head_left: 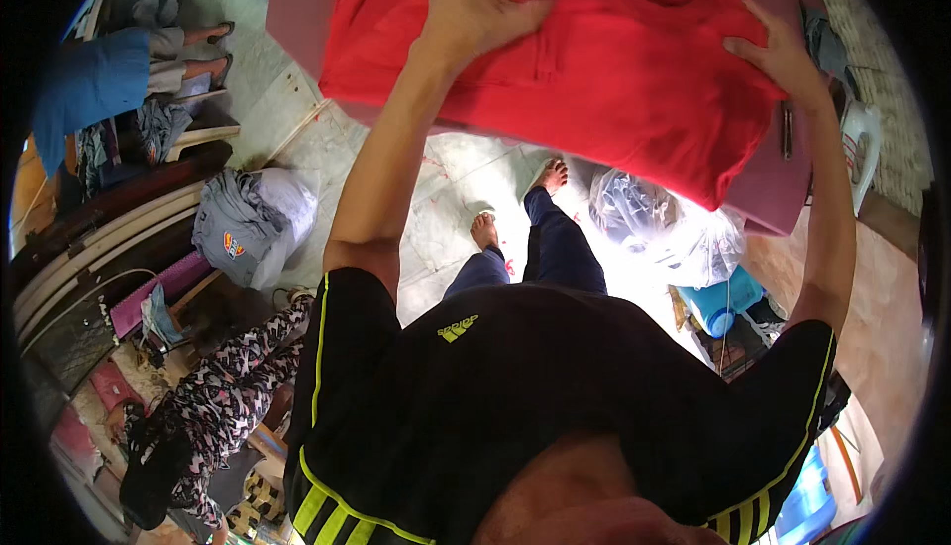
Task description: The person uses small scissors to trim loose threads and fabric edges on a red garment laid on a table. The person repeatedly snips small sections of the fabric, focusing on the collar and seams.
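Note:
A red cloth garment (pixel 614 79) lies spread over a table with a dull purple top (pixel 783 193), its near edge hanging over the table's front. Folds run across its upper middle part. My left hand (pixel 475 0) rests on the left half of the cloth with the thumb stretched out; its fingertips pass beyond the top of the picture. At the right side of the cloth, my right hand (pixel 783 54) has thumb and forefinger spread apart against its edge. The other fingers of that hand are partly hidden.
Beneath the table's front sits a clear plastic bag (pixel 674 233), with a blue container (pixel 721 302) beside it. Grey clothing (pixel 243 228) is piled at left. One person in blue (pixel 99 79) stands at upper left; another in patterned clothes (pixel 218 386) is at lower left. A white plastic chair (pixel 862 144) stands right.

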Available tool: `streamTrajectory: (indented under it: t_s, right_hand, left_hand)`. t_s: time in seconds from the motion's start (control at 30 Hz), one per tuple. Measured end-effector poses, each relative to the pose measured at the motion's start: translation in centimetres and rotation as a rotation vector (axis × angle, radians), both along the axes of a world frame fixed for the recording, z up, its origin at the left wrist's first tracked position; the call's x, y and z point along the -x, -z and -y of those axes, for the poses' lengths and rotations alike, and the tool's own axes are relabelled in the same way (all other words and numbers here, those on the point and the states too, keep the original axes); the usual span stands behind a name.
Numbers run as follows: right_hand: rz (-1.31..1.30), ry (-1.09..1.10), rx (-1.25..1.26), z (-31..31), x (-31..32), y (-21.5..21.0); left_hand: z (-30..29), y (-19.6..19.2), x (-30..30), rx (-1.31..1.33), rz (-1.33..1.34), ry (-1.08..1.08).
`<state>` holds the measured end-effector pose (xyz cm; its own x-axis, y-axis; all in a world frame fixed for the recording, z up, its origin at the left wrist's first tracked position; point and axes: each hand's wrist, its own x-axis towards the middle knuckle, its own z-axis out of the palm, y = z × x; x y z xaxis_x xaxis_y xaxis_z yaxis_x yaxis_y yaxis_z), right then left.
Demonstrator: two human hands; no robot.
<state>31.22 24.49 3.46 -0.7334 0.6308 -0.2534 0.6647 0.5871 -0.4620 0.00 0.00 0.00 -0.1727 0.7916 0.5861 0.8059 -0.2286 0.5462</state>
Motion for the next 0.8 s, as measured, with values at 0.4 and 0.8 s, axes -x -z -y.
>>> streamTrajectory:
  t_s: [0.4, 0.8]
  right_hand:
    - [-0.248, -0.056, 0.22, 28.6, -13.8, 0.4]
    - [-0.338, 0.377, -0.923, 17.7, -10.4, 7.0]
  left_hand:
    - [25.8, -3.1, -5.4, 0.514, -0.043, 0.502]
    - [12.2, 5.0, -1.1, 0.269, -0.305, -0.16]
